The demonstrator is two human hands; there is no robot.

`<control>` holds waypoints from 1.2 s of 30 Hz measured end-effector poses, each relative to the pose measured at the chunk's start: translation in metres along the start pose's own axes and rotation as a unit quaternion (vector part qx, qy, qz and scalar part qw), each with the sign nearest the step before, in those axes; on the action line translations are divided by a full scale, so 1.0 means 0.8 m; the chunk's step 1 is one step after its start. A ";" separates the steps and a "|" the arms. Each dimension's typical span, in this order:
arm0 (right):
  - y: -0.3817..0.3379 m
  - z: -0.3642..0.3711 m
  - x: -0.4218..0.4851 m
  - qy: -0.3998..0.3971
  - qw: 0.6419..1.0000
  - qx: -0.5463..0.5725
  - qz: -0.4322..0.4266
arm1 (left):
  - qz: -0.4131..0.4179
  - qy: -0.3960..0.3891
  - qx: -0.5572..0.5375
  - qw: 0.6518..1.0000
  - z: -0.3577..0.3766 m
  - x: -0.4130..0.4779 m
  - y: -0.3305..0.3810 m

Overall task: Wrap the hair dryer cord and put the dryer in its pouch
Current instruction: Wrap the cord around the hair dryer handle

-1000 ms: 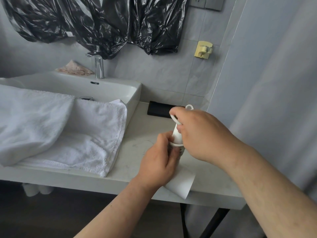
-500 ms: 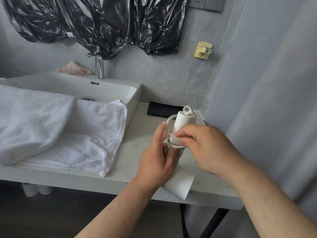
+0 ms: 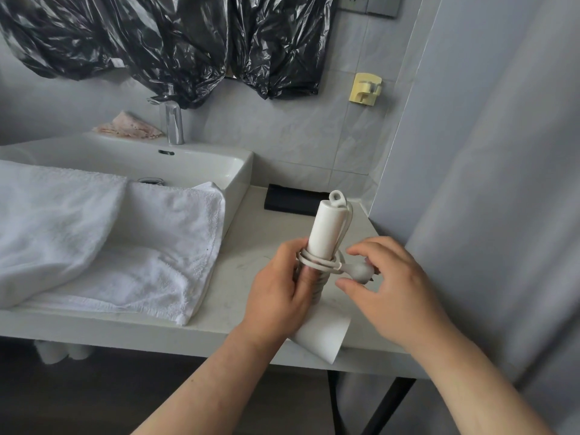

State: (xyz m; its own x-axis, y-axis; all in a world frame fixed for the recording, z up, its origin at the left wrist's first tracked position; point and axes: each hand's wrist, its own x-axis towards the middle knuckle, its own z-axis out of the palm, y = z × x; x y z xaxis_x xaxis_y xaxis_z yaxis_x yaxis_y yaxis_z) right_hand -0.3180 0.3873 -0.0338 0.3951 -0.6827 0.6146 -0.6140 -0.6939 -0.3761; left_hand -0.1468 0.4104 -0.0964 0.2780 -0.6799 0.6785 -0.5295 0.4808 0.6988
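Note:
The white hair dryer [image 3: 326,229] is held above the counter, handle pointing up and away, its barrel [image 3: 323,334] hanging over the counter's front edge. The white cord [image 3: 317,262] is wound in a few loops round the base of the handle. My left hand [image 3: 281,296] grips the dryer and pins the loops with the thumb. My right hand [image 3: 392,287] holds the cord's plug [image 3: 361,271] just right of the handle between thumb and fingers. A black pouch [image 3: 293,200] lies flat on the counter behind the dryer, by the wall.
White towels [image 3: 94,240] drape over the sink [image 3: 238,174] and the left of the counter [image 3: 241,268]. A chrome tap [image 3: 174,124] stands behind the sink. Black plastic bags [image 3: 175,42] hang on the tiled wall. A grey wall [image 3: 489,152] stands close on the right.
My right hand carried the cord round the handle, laying on another loop, then dropped to the right of it with the plug. The handle top is now uncovered.

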 end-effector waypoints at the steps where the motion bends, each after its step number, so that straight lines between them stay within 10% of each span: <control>1: 0.001 0.006 -0.002 0.006 1.000 0.002 0.010 | -0.001 0.003 0.001 1.000 0.001 -0.001 -0.001; 9: 0.000 0.020 -0.012 0.015 0.974 0.188 0.126 | -0.004 0.010 0.017 1.000 -0.001 -0.002 0.001; 21: -0.016 0.016 -0.003 -0.028 0.674 0.653 0.345 | 0.002 -0.001 0.005 1.000 -0.001 -0.002 0.005; 36: -0.010 0.001 0.022 -0.095 0.698 0.603 0.374 | 0.032 -0.044 -0.012 0.998 -0.003 0.001 0.001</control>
State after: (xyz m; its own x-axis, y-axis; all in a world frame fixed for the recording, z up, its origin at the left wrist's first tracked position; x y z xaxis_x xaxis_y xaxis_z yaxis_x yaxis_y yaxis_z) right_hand -0.3054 0.3809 -0.0208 0.4253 -0.8961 -0.1271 0.2801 0.2639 -0.9230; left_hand -0.1454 0.4112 -0.0945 0.1729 -0.6932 0.6997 -0.5239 0.5368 0.6614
